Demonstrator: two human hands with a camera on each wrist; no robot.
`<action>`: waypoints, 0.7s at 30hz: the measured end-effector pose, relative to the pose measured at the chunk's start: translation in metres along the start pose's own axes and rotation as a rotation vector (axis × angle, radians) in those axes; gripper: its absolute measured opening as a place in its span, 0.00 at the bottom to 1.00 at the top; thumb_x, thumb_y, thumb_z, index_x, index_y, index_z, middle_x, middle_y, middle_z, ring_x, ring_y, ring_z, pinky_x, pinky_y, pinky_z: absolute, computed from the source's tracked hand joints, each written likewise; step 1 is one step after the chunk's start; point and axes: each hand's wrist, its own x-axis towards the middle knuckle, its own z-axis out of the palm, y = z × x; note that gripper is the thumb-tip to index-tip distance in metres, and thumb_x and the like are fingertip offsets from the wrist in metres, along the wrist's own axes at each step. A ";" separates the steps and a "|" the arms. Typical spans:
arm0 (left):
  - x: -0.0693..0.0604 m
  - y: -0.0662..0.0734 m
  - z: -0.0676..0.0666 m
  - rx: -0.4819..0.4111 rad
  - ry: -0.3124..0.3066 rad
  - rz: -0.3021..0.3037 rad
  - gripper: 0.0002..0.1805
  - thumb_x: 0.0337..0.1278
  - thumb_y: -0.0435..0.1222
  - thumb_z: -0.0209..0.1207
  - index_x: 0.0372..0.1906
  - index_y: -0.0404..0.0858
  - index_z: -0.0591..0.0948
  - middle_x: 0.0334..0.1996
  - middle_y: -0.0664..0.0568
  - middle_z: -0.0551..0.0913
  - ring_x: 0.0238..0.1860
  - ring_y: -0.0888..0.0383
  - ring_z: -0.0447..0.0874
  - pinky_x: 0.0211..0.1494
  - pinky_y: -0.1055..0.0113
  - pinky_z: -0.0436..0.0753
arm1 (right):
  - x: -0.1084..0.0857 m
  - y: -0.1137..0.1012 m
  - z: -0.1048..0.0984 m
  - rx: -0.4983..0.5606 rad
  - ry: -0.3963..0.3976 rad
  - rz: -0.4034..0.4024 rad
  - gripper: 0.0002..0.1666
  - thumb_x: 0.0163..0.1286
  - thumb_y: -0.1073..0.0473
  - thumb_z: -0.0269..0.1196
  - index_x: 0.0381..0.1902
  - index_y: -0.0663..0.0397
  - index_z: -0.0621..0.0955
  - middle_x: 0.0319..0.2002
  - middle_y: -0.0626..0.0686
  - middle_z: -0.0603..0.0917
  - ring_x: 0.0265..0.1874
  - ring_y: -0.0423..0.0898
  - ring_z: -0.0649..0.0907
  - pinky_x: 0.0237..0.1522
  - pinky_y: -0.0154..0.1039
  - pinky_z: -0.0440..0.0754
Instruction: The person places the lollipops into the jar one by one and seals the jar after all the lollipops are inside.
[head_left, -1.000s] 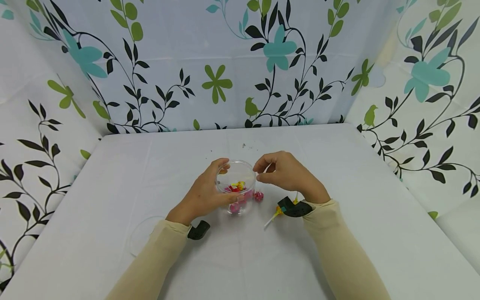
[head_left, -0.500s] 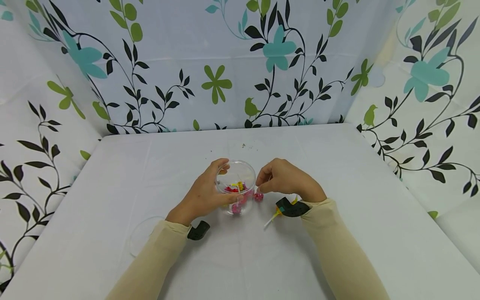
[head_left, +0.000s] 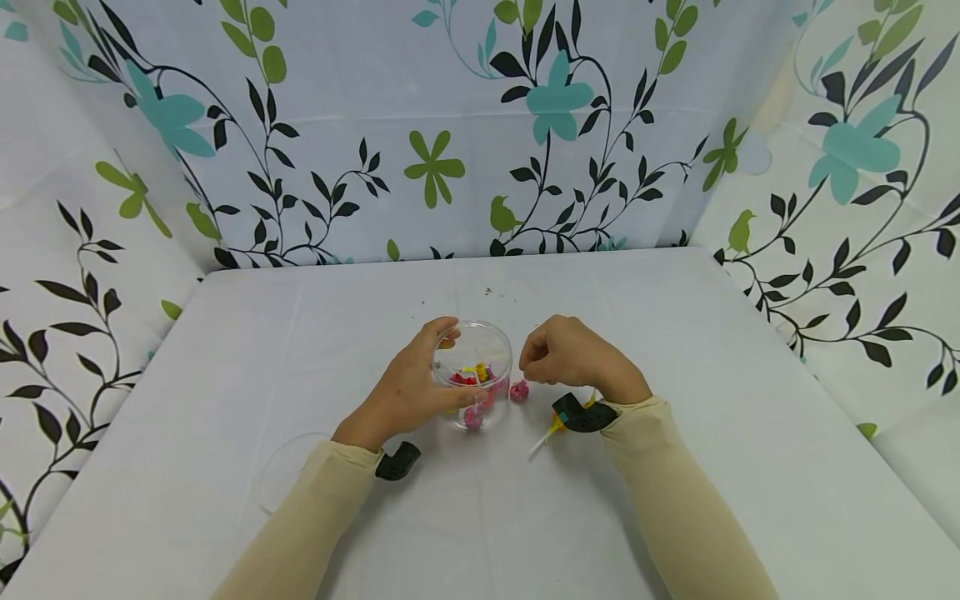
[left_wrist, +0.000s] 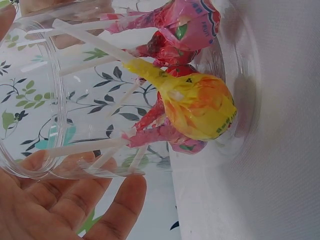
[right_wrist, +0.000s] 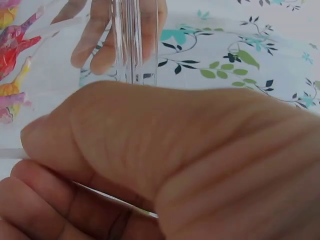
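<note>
A clear round plastic jar [head_left: 471, 342] stands upright on the table, gripped around its side by my left hand [head_left: 412, 379]. Several wrapped lollipops lean inside it, sticks upward; a yellow lollipop [left_wrist: 200, 105] and a pink lollipop [left_wrist: 190, 22] show through the wall in the left wrist view. Just right of the jar, a pink lollipop [head_left: 519, 391] sits below the fingertips of my right hand [head_left: 581, 358]. That hand's thumb and finger pinch its white stick [right_wrist: 11, 153], mostly hidden by the fingers.
On the white table [head_left: 480, 517], a yellow lollipop [head_left: 556, 423] lies under my right wrist, with more yellow partly hidden behind the black wrist band [head_left: 583, 413]. A clear round lid [head_left: 281, 471] lies beside my left forearm. Patterned cloth [head_left: 337, 125] hangs behind.
My right hand has come down from beside the jar's rim to the pink lollipop, then shifted slightly right; its fingers have closed. My left hand and the jar have stayed put.
</note>
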 end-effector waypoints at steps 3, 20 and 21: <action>0.000 0.000 0.000 0.006 0.003 0.007 0.57 0.48 0.53 0.79 0.79 0.49 0.59 0.71 0.48 0.74 0.72 0.47 0.70 0.70 0.39 0.74 | 0.001 0.002 0.000 -0.027 0.020 0.016 0.04 0.64 0.67 0.67 0.33 0.57 0.89 0.27 0.50 0.85 0.28 0.46 0.80 0.31 0.37 0.79; 0.000 0.001 0.000 0.018 0.004 0.006 0.58 0.47 0.55 0.79 0.80 0.49 0.59 0.71 0.49 0.74 0.73 0.47 0.70 0.70 0.38 0.74 | -0.002 0.008 -0.012 -0.031 0.258 -0.024 0.06 0.65 0.66 0.67 0.37 0.57 0.90 0.36 0.53 0.89 0.35 0.51 0.82 0.36 0.41 0.83; 0.000 0.001 0.000 0.016 0.001 0.007 0.58 0.47 0.55 0.79 0.80 0.49 0.59 0.72 0.49 0.73 0.73 0.46 0.69 0.71 0.38 0.73 | -0.003 0.008 -0.012 -0.022 0.274 -0.030 0.06 0.65 0.66 0.66 0.37 0.57 0.90 0.35 0.53 0.89 0.35 0.51 0.82 0.36 0.41 0.82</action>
